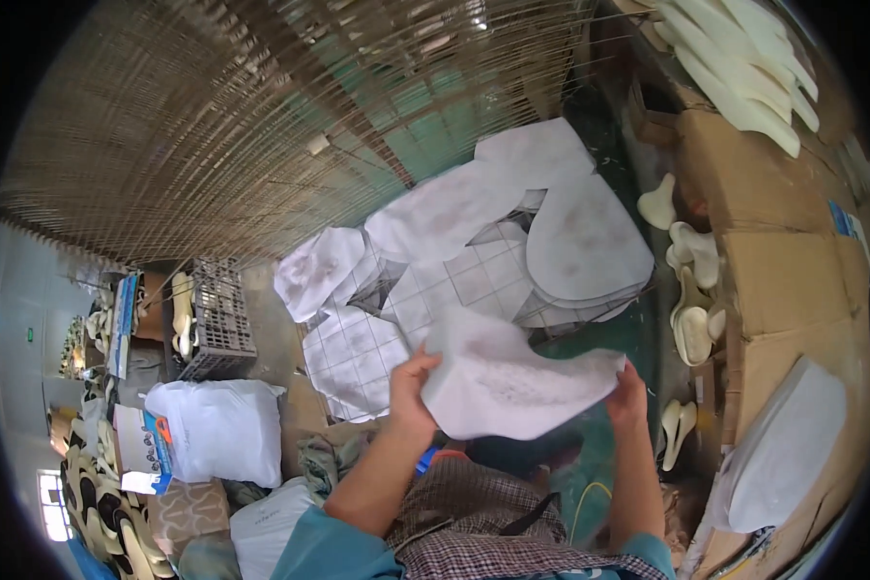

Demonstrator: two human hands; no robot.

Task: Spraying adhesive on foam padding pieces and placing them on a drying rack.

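Observation:
I hold a curved, white, flexible sheet piece (517, 387) up in front of my body, its surface marked with brownish smudges. My left hand (414, 391) is closed on its left edge, thumb on top. The pointed right end is pinched in my right hand (630, 394). Just beyond the sheet lies a wire grid rack (459, 280), with more white cut pieces spread over it. One rounded white piece (590, 237) rests on others at the rack's right side, and a smudged one (321, 271) lies at its left.
Many tilted wire racks (213, 126) rise over the far side. On the right stands a cardboard-covered table (773, 280) with white sheets (788, 449) and cream foam-like pieces (739, 68). Left are a plastic crate (220, 333) and a stuffed white bag (222, 425).

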